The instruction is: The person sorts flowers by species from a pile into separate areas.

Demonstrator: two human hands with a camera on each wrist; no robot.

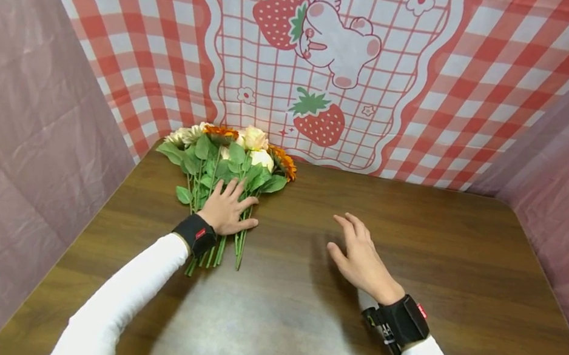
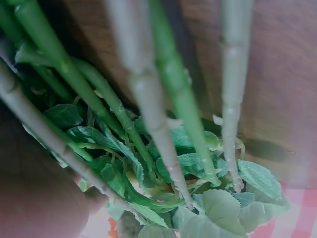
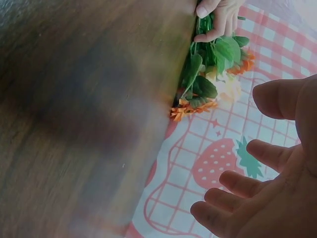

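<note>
A bunch of flowers (image 1: 234, 161) lies at the back left of the table, its blooms cream, pale pink and orange among green leaves. My left hand (image 1: 227, 209) is laid over the stems with fingers spread and straight. Close up in the left wrist view, several green stems (image 2: 181, 94) run down to leaves (image 2: 218, 208), with part of the hand dark at the left edge. My right hand (image 1: 358, 256) hovers over the table to the right of the bunch, holding nothing. Its fingers (image 3: 237, 183) are extended and apart in the right wrist view.
The dark wooden table (image 1: 264, 315) reaches back to a red-and-white checked cloth (image 1: 476, 77) printed with strawberries. Pinkish drapes (image 1: 30, 72) hang at the left and right sides. Both wrists wear black bands (image 1: 403, 321).
</note>
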